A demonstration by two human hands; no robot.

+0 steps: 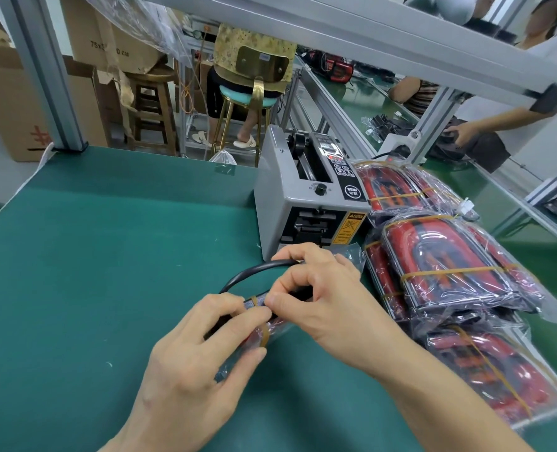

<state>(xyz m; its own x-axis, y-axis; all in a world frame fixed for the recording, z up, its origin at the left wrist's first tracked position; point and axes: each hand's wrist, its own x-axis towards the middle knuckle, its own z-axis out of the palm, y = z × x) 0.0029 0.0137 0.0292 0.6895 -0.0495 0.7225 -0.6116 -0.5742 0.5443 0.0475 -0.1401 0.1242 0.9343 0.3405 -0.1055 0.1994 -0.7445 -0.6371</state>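
Observation:
Low on the green table mat (91, 272) lies a clear plastic bag (270, 327) holding a red and black item, with a tan rubber band (264, 336) around it. A black cable (247, 272) loops out of the bag toward the left. My left hand (198, 360) grips the bag from the near side, thumb and fingers curled round it. My right hand (316, 288) pinches the bag's top and the cable end just in front of the tape dispenser. Most of the bagged item is hidden under both hands.
A grey automatic tape dispenser (309, 197) stands right behind my hands. Several bagged red-and-black packs (450, 272) bound with rubber bands are stacked to the right. Aluminium frame posts (42, 73) rise at the table's far left. Other people sit and stand beyond the table.

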